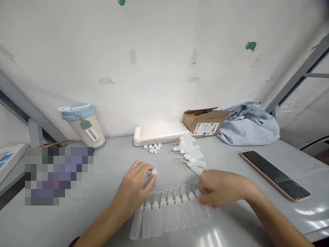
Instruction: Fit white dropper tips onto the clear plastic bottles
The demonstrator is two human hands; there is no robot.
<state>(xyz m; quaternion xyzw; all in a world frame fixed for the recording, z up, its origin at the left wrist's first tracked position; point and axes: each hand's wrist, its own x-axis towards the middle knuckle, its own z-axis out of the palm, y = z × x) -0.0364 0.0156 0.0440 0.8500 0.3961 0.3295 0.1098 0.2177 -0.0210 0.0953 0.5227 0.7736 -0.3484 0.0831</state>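
My left hand (138,185) pinches a small white cap (154,172) with a thin needle-like pin between thumb and index finger, above the left end of a row of bottles. The row of translucent squeeze bottles (171,212) lies side by side on the table, each with a strap looping from its neck. At the row's right end is my right hand (218,188), its fingers curled closed by the last bottle; what they grip is hidden and slightly blurred. Beyond it lies a loose pile of similar bottles (190,151). Several white caps (153,148) lie left of that pile.
Along the wall stand a blue-lidded tumbler (87,127), a stack of white trays (161,133), an opened cardboard box (205,123) and a light blue cloth (252,127). A phone (275,175) lies at right. Something pixelated (59,175) is at left, beside a white device (10,159).
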